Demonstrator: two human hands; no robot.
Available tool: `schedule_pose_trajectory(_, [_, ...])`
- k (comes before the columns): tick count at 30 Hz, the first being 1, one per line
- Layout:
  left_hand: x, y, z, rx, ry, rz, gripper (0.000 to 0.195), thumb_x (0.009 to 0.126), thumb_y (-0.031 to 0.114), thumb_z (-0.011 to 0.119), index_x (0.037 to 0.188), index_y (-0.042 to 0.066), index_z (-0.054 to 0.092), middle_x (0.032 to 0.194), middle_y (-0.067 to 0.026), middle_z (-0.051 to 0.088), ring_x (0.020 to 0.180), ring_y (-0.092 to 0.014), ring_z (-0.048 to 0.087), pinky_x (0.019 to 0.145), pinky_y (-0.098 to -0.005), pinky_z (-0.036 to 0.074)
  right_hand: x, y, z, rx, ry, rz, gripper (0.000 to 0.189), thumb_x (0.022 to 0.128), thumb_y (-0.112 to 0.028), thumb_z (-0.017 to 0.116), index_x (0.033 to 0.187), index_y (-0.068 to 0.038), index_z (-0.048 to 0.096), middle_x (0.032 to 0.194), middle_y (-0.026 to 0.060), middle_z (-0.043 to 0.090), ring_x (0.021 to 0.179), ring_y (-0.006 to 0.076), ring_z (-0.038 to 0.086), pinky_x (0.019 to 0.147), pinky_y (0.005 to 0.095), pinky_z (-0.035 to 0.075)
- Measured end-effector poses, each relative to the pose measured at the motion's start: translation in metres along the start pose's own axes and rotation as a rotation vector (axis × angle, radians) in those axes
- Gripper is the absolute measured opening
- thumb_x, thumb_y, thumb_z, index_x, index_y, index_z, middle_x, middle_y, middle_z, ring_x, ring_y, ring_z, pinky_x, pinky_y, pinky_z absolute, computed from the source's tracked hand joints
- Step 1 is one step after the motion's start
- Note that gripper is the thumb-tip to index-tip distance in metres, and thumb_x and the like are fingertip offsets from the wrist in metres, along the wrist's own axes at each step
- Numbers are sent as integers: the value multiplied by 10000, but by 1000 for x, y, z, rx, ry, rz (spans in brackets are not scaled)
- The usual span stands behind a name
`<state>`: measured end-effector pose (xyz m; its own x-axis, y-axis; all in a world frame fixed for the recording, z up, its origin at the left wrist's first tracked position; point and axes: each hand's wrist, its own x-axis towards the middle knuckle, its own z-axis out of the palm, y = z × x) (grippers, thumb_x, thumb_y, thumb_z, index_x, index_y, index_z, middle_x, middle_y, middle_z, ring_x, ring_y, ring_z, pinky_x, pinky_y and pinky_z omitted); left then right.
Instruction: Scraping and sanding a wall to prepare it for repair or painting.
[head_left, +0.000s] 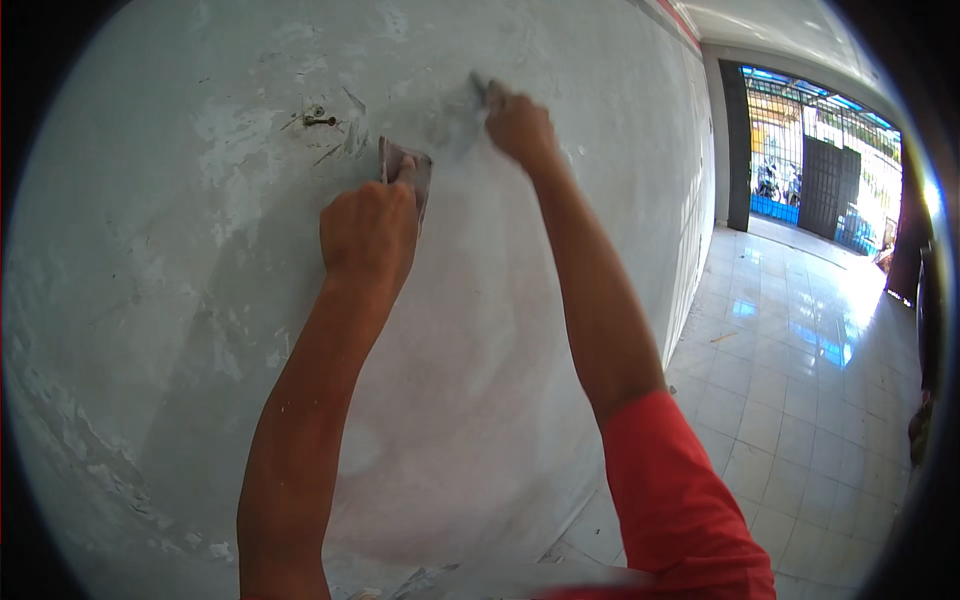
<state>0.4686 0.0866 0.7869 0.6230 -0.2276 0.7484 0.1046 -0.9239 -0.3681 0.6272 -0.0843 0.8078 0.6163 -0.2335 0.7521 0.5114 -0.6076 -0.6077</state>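
My left hand (369, 229) is closed around a folded reddish-brown sheet (421, 180), perhaps sandpaper, held up close to the grey wall (465, 322). Higher and to the right, my right hand (523, 129) grips a thin dark tool (478, 87), blurred, whose far end meets the wall; its exact kind I cannot tell. A darker smudged patch (450, 124) lies on the wall between the hands. To the upper left of my left hand, a small hole with a dark fitting (320, 120) is set in the wall, with scrapes around it.
A pale tiled floor (757, 420) runs along the wall at the right, with small debris on it. Beyond it stands a barred metal gate (829, 180) in a doorway, with motorcycles outside. Peeling paint (112, 480) marks the wall's lower left.
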Motion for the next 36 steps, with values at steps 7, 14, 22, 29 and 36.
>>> schedule_pose_trajectory(7, [-2, -12, 19, 42, 101, 17, 320, 914, 127, 582, 1218, 147, 677, 760, -115, 710, 726, -286, 725, 635, -389, 581, -30, -4, 20, -23, -104, -102, 440, 992, -378, 387, 1320, -148, 570, 1302, 189, 600, 1214, 473, 525, 1048, 521, 414])
schedule_pose_trajectory(14, [3, 6, 30, 0, 140, 70, 304, 922, 138, 565, 1205, 143, 677, 738, -109, 711, 715, -273, 728, 627, -384, 587, 84, 58, 1, -15, 18, 178, 435, 935, -329, 450, 1276, -114, 613, 1304, 244, 585, 1225, 421, 542, 1027, 471, 446])
schedule_pose_trajectory(22, [11, -4, 47, 19, 42, 13, 515, 887, 106, 579, 1387, 232, 557, 791, -111, 709, 720, -286, 717, 645, -403, 581, -19, 19, 31, -12, 26, -218, 430, 1007, -304, 401, 1393, -173, 539, 1188, 223, 652, 978, 402, 669, 900, 447, 521])
schedule_pose_trajectory(29, [8, 1, 41, 3, 105, 81, 426, 924, 143, 540, 1348, 132, 586, 755, -103, 717, 698, -254, 724, 603, -382, 584, 87, 26, -3, -31, 61, 16, 405, 980, -313, 394, 1200, -49, 609, 1217, 202, 638, 1160, 440, 571, 994, 498, 460])
schedule_pose_trajectory(36, [10, 0, 59, 10, 120, 40, 450, 918, 147, 550, 1366, 120, 573, 755, -99, 715, 690, -252, 721, 603, -377, 584, 20, -14, 28, -98, 62, -305, 425, 992, -266, 413, 1372, -150, 563, 1163, 235, 659, 1053, 383, 651, 905, 438, 528])
